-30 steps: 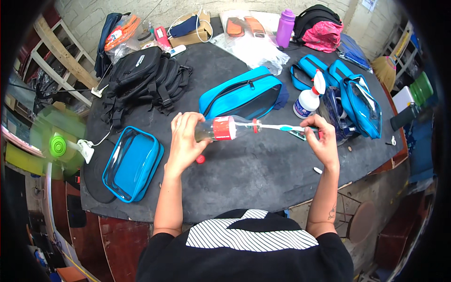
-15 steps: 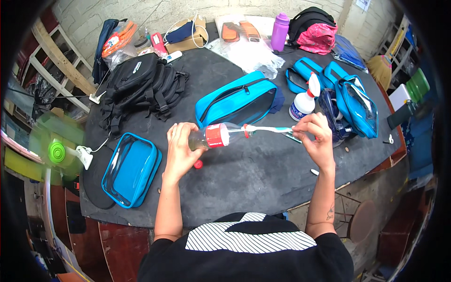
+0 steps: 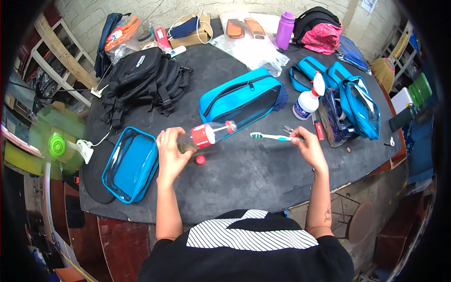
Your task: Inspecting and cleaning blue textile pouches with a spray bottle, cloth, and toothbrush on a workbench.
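My left hand (image 3: 172, 149) is closed around a clear plastic bottle (image 3: 203, 135) with a red label, held on its side with its uncapped mouth toward the right. Something whitish shows inside the neck; I cannot make out what it is. Between the fingertips of my right hand (image 3: 307, 146) is a green-and-white toothbrush (image 3: 275, 137), its bristled head pointing left and apart from the bottle's mouth. Below the bottle, a red bottle cap (image 3: 200, 160) lies on the black table (image 3: 235, 181).
Clear-windowed blue pouches lie at left (image 3: 130, 164), centre (image 3: 242, 96) and right (image 3: 359, 105). Nearby stand a spray bottle (image 3: 305, 104) and a red-handled tool (image 3: 318, 129). A black backpack (image 3: 141, 82), purple bottle (image 3: 284, 30) and spinning green fan (image 3: 57, 144) surround the work area.
The toothbrush, earlier in line with and meeting the bottle's mouth, is now apart from it, its head showing. The bottle has shifted slightly left, and my right hand has come lower.
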Demonstrator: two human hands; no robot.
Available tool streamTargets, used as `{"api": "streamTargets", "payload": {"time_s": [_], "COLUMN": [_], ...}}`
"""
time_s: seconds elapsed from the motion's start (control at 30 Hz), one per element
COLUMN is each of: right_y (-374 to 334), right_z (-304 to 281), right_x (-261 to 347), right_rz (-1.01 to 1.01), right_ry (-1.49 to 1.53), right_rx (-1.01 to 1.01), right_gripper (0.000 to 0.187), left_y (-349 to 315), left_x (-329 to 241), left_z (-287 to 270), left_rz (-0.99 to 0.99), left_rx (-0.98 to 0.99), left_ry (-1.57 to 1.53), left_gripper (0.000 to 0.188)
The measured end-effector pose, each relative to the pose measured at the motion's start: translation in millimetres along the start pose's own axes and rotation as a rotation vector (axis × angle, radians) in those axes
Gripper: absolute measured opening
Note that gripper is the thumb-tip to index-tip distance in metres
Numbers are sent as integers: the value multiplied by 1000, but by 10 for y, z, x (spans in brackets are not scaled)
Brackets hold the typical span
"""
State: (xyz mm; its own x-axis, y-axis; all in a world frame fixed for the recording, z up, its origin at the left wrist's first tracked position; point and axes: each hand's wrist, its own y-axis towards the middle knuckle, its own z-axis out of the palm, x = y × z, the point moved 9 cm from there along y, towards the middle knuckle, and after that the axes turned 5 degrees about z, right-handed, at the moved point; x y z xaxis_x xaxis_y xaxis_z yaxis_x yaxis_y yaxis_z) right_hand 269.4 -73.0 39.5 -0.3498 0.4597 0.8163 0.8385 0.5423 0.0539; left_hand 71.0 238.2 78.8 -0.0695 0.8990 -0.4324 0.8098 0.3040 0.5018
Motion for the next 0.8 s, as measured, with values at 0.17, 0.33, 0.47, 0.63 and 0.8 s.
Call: {"api": "streamTargets", "payload": {"time_s": [0.17, 0.33, 0.47, 0.63, 0.8], "right_y": [-175, -159, -397, -102, 163], "right_z": [325, 1391, 2460, 2296, 1197], "right_x": [-395, 709, 1104, 926, 972], "right_rz": [-46, -430, -774, -532, -221], "right_ry": [-558, -281, -249, -32, 735], "right_rx": [-163, 66, 261, 276, 134], "right_gripper": [16, 34, 36, 25, 33], "left_y": [-281, -503, -560, -719, -738], "left_x": [370, 580, 514, 383, 341], "left_z": [-170, -66, -23, -117, -8], "left_rz": [-240, -309, -281, -252, -306], "left_rx": [-179, -330, -257, -77, 69], "left_ry": [-344, -746, -619, -439, -501], "left_gripper": [57, 70, 69, 69, 72]}}
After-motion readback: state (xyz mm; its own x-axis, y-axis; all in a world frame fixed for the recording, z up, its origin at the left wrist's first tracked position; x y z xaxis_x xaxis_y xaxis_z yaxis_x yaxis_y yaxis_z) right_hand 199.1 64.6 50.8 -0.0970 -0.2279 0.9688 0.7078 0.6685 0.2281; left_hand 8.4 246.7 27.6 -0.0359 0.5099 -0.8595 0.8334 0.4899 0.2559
